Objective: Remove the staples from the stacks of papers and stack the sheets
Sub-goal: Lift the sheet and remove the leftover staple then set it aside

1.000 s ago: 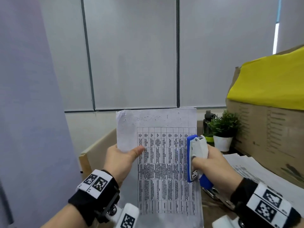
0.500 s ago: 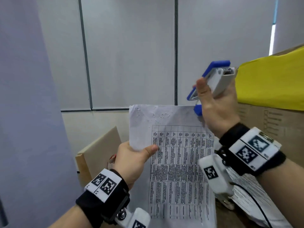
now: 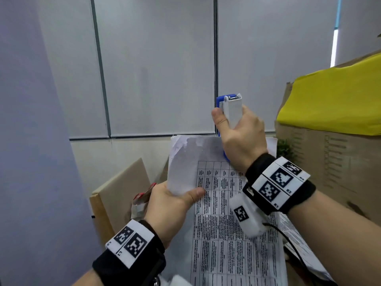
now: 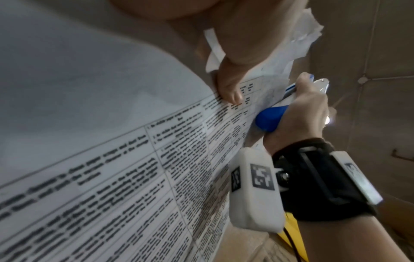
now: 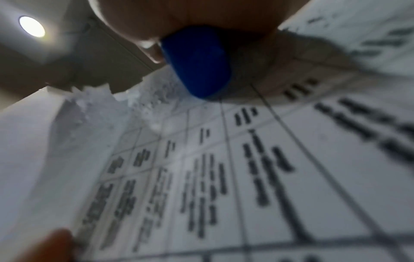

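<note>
**Desk:** Starting at the left, what are you risking here?

**Caption:** Your left hand holds the stapled stack of papers upright in the air, thumb pressed across the printed table, the other fingers hidden behind the sheets. The front sheet's top left corner is curled over your thumb, and the top edge looks chewed and ragged in the right wrist view. Pull harder on that curl and, by my judgement, the paper could tear at the old staple holes rather than come free.

**Desk:** And moving right?

**Caption:** Your right hand is wrapped tight round a blue-and-white stapler, thumb on its side, its metal end pointing up and its blue end down against the top edge of the stack. That blue end sits just right of the ragged patch. Whether a staple remains there, the pictures do not show. If the tool slips off the edge, you could crease the sheets or jab the hand steadying them from below.

**Desk:** Where does the stack sit between your fingers?

**Caption:** Pinched at its left margin by the left hand, touched at its top edge by the tool in the right, its lower half hanging free. More loose sheets lie on the table at the far right, beside a cardboard box.
</note>
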### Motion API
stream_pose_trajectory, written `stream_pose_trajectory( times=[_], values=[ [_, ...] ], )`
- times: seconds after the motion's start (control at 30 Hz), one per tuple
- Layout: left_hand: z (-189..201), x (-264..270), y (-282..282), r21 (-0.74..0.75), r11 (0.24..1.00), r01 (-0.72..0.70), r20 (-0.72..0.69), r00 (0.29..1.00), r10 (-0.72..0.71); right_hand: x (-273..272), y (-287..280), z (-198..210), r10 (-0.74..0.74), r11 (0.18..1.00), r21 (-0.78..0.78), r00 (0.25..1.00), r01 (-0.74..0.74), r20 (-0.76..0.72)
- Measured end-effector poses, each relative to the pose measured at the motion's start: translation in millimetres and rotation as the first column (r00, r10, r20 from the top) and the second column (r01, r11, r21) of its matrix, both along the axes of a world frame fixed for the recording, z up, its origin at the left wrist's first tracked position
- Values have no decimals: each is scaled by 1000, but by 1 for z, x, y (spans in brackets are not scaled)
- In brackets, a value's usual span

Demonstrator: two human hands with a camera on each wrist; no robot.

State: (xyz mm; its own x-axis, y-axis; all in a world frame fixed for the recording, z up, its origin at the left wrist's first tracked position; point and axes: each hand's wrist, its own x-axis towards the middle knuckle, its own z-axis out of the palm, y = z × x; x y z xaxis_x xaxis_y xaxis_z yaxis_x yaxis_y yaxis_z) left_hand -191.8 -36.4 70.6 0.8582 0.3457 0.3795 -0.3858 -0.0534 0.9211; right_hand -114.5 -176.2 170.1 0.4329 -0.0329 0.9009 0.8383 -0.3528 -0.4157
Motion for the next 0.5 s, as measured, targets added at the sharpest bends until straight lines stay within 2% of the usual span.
stream_pose_trajectory(
  times=[0.1, 0.17, 0.27, 0.33, 0.4, 0.5],
  values=[
    [-7, 9, 3, -41, 999, -15, -52, 999, 13, 9, 1, -2, 54, 998, 50, 989, -47, -139],
    [-13, 15, 11, -104, 994, -37, -110, 994, 26, 16, -2, -1, 100, 984, 167, 965, -60, -242],
    [-22, 21, 32, -198, 978, -71, -156, 987, 40, 27, -22, -6, 244, 933, 333, 922, -138, -301],
    [-26, 25, 45, -204, 975, -85, -188, 981, 47, 30, -41, -20, 331, 932, 292, 836, -215, -438],
    [-28, 30, 53, -216, 973, -78, -209, 977, 32, 27, -55, -43, 382, 923, 199, 710, -330, -592],
    [-27, 42, 52, -272, 962, -26, -241, 970, -42, 16, -67, -77, 384, 862, 91, 527, -498, -758]
  ],
)
